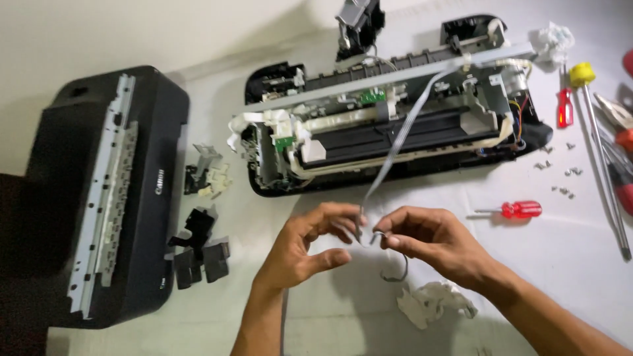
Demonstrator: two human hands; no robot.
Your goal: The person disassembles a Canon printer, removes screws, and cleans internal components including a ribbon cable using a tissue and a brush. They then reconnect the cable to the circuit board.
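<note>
An opened printer chassis (pixel 395 132) lies on the white surface with its inner parts bare. From it a thin grey flat ribbon cable (pixel 395 148) runs down to my hands. My left hand (pixel 310 244) pinches the cable's lower end between fingers and thumb. My right hand (pixel 428 240) grips the same end from the right, fingertips almost touching the left ones. A short curl of cable (pixel 395 273) hangs below the right hand.
The removed black printer cover (pixel 112 191) with a metal strip lies at the left. Small black plastic parts (pixel 198 254) sit beside it. Crumpled tissue (pixel 428 303) lies below my hands. A small red screwdriver (pixel 517 209), loose screws (pixel 567 173) and longer tools (pixel 603 151) lie at the right.
</note>
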